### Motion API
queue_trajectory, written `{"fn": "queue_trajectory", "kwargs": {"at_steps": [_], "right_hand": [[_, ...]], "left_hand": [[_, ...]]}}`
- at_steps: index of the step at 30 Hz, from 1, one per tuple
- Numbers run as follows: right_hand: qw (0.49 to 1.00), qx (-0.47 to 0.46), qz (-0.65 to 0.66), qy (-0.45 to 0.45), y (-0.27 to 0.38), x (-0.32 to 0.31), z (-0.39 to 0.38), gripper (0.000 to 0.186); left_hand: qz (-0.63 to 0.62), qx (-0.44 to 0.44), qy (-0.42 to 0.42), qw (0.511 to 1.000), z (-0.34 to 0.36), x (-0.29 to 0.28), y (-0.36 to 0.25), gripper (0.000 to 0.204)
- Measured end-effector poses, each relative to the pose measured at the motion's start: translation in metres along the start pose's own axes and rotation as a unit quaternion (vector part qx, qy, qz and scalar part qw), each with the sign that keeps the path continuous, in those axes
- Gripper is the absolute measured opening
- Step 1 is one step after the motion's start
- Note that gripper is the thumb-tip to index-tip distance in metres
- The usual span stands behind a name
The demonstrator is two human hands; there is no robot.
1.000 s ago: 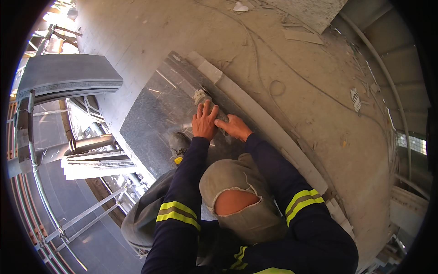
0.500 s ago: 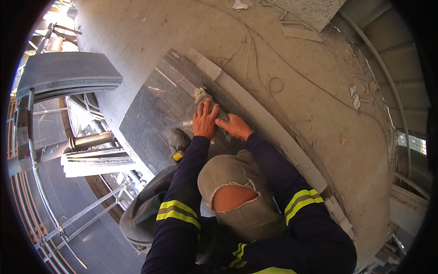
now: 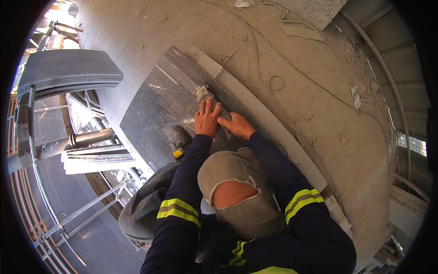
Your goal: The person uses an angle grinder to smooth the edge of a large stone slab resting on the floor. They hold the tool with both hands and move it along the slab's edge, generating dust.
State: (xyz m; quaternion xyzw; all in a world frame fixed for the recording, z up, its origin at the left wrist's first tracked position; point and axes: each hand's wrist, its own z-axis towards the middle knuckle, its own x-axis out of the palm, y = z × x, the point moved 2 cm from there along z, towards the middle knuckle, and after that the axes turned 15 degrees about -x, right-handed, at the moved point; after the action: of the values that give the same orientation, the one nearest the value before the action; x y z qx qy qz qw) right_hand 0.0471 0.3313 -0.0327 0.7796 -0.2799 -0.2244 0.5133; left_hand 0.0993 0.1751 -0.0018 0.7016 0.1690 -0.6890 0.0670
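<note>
Tool (image 3: 202,94) half-hidden; left hand (image 3: 207,120) atop

Perched on the head, left lens of a pair, wide fisheye peering steeply down, past the knee (image 3: 233,195), left hand (image 3: 207,119) and right hand (image 3: 239,126) close below, floor (image 3: 328,150) stretching farther out.

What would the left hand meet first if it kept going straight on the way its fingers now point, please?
Most likely the dusty, pale grey metal head of the hand-held tool, just ahead of the left hand, though the depth is hard to judge.
</note>
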Motion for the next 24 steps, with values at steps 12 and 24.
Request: {"fn": "queue_trajectory", "kwargs": {"at_steps": [12, 24], "right_hand": [[1.000, 0.015, 0.007, 0.019, -0.003, -0.003, -0.007, 0.112], [1.000, 0.026, 0.000, -0.003, 0.012, -0.008, -0.023, 0.097]], "left_hand": [[0.011, 0.001, 0.002, 1.000, -0.006, -0.001, -0.007, 0.057], [0.019, -0.009, 0.003, 1.000, -0.012, 0.005, -0.010, 0.061]]}}
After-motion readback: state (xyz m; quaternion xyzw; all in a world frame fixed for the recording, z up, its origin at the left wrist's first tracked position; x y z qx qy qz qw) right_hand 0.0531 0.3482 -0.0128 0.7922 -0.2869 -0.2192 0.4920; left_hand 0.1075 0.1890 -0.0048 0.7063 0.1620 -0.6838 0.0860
